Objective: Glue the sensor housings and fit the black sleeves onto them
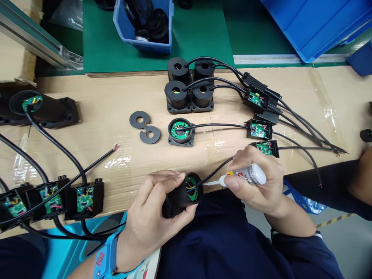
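Observation:
My left hand is wrapped round a black cylindrical housing tilted on its side, its open end showing a green round circuit board with coloured wires. My right hand grips a small white glue tube, whose nozzle points left into the housing's open end. A black cable runs from the housing to a small open black box with a green board just above my right hand.
On the cardboard-covered bench stand a group of black housings, one open housing, two black washers, cabled board boxes at right and lower left. Blue bins sit behind on a green mat.

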Available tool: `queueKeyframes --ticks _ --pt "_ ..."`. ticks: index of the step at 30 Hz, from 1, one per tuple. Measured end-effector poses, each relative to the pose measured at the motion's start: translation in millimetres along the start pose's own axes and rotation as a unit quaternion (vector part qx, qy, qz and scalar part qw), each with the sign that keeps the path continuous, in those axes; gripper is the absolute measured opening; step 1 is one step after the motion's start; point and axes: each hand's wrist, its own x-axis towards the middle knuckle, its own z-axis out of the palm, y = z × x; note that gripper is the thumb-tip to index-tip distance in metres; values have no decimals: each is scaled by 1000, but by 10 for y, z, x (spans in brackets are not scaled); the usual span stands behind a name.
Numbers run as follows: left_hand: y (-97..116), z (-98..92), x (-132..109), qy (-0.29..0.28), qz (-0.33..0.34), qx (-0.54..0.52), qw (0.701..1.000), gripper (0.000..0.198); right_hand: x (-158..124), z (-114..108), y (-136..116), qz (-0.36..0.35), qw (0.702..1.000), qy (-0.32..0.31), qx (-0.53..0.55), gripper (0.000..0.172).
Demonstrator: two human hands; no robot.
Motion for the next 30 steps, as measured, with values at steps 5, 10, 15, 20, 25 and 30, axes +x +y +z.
queueKeyframes --ticks 5,10,15,20,25,30 --pt "-21 -7 -15 -28 -47 -53 997 39 -34 -14 -41 -54 995 -6 -84 29" --pt "-70 -2 -2 -72 -98 -98 988 46 -118 -54 9 -29 1000 4 -11 17" --pt "-138 47 -49 -108 -139 -177 968 54 -44 20 137 50 987 84 124 23" --pt "-195 106 -122 -142 -177 -253 940 59 149 132 164 105 979 36 172 31" --pt "-215 126 -143 -149 -186 -259 936 59 211 171 181 121 977 -8 178 39" --pt "-225 136 -156 -148 -194 -258 935 59 209 174 210 113 979 -23 168 42"
